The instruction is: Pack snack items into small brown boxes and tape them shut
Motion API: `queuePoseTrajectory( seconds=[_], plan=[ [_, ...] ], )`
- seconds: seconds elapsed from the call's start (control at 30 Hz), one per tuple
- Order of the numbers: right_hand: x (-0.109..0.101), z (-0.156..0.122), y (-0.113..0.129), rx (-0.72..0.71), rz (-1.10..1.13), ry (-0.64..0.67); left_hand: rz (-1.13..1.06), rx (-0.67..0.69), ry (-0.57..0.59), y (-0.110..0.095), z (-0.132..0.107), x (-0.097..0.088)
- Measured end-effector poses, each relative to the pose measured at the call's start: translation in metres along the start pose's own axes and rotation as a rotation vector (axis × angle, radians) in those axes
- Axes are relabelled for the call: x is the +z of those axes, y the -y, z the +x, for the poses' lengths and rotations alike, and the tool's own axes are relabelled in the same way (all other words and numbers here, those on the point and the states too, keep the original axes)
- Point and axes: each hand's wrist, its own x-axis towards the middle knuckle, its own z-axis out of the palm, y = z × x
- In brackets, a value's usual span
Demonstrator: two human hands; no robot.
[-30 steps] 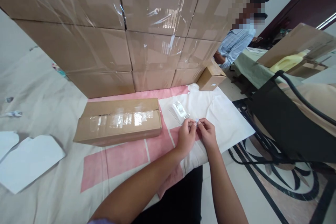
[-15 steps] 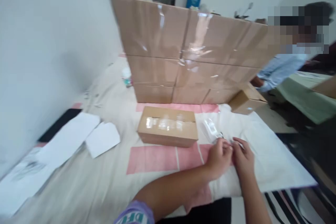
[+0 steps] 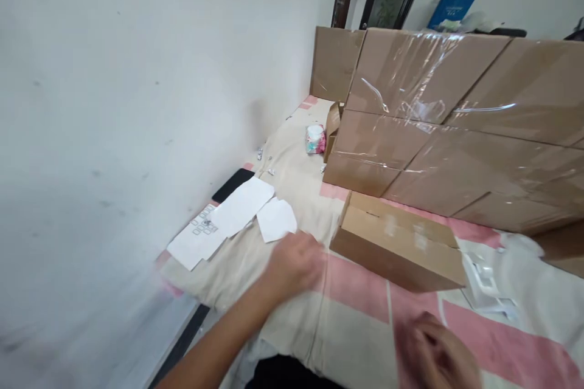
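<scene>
Blurred by motion, my left hand (image 3: 296,261) is over the tablecloth near the small cut white paper (image 3: 276,219), its fingers curled closed. What it holds, if anything, is hidden. At the lower right my right hand (image 3: 442,352) is also smeared, with thumb and fingers drawn together; I cannot make out anything in it. Between and beyond the hands lies a closed brown cardboard box (image 3: 396,240) with clear tape on top. A white plastic tray-like piece (image 3: 481,282) rests against the box's right end.
A tall taped cardboard panel (image 3: 410,146) stands across the back. Longer white paper sheets (image 3: 241,203) and a flat black object (image 3: 233,184) lie beside the white wall (image 3: 137,103). A small colourful packet (image 3: 316,138) sits by the panel's left edge.
The view has swung left. My hands, together by the white plastic piece before, are now apart, the left one over near the papers. The co-worker is out of view.
</scene>
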Motion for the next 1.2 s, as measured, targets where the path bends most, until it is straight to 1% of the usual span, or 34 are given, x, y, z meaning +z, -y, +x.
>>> queuePoseTrajectory(
  seconds=[0.03,0.07,0.1,0.13,0.2,0.23,0.3,0.37,0.43,0.5,0.57,0.63,0.7,0.8,0.87,0.9,0.97,1.0,1.03,1.07,1.1,1.17,1.2],
  plan=[
    [0.023,0.014,0.022,-0.184,0.044,0.08,0.04,-0.079,-0.042,0.028,-0.008,-0.012],
    [0.045,0.029,0.044,-0.309,0.099,0.118,0.08,-0.189,-0.109,0.051,-0.014,-0.022],
    [0.064,0.046,0.063,-0.389,0.146,0.161,0.067,-0.31,-0.205,0.069,-0.019,-0.028],
    [0.082,0.063,0.08,-0.428,0.177,0.216,0.003,-0.399,-0.292,0.082,-0.021,-0.031],
    [0.11,0.091,0.104,-0.456,0.246,0.327,-0.174,-0.528,-0.449,0.098,-0.024,-0.032],
    [0.122,0.103,0.11,-0.433,0.295,0.364,-0.259,-0.557,-0.504,0.103,-0.025,-0.031],
    [0.142,0.117,0.112,-0.308,0.399,0.378,-0.363,-0.599,-0.594,0.108,-0.028,-0.027],
    [0.159,0.122,0.102,-0.139,0.482,0.321,-0.435,-0.626,-0.664,0.112,-0.031,-0.025],
    [0.172,0.121,0.088,0.032,0.546,0.255,-0.515,-0.637,-0.714,0.115,-0.035,-0.024],
    [0.179,0.118,0.076,0.181,0.62,0.243,-0.569,-0.632,-0.739,0.117,-0.036,-0.025],
    [0.181,0.116,0.069,0.283,0.676,0.286,-0.595,-0.621,-0.736,0.117,-0.034,-0.026],
    [0.182,0.116,0.066,0.313,0.692,0.347,-0.592,-0.612,-0.711,0.114,-0.031,-0.026],
    [0.183,0.118,0.067,0.311,0.706,0.393,-0.555,-0.61,-0.682,0.11,-0.029,-0.026],
    [0.186,0.12,0.07,0.321,0.786,0.411,-0.445,-0.612,-0.641,0.103,-0.031,-0.024],
    [0.188,0.121,0.071,0.362,0.82,0.364,-0.382,-0.585,-0.599,0.101,-0.035,-0.024],
    [0.189,0.121,0.072,0.394,0.818,0.318,-0.325,-0.541,-0.584,0.1,-0.036,-0.026],
    [0.19,0.119,0.072,0.459,0.777,0.207,-0.102,-0.446,-0.593,0.101,-0.038,-0.031],
    [0.19,0.118,0.072,0.486,0.752,0.154,0.051,-0.436,-0.608,0.103,-0.037,-0.033],
    [0.19,0.117,0.071,0.509,0.733,0.116,0.195,-0.465,-0.62,0.105,-0.037,-0.035],
    [0.19,0.117,0.071,0.53,0.721,0.094,0.289,-0.533,-0.636,0.107,-0.036,-0.037],
    [0.19,0.116,0.071,0.549,0.718,0.08,0.311,-0.62,-0.652,0.11,-0.034,-0.038],
    [0.189,0.116,0.072,0.582,0.729,0.072,0.224,-0.748,-0.685,0.114,-0.033,-0.039],
    [0.188,0.117,0.072,0.594,0.743,0.072,0.163,-0.773,-0.717,0.116,-0.033,-0.039]
  ],
)
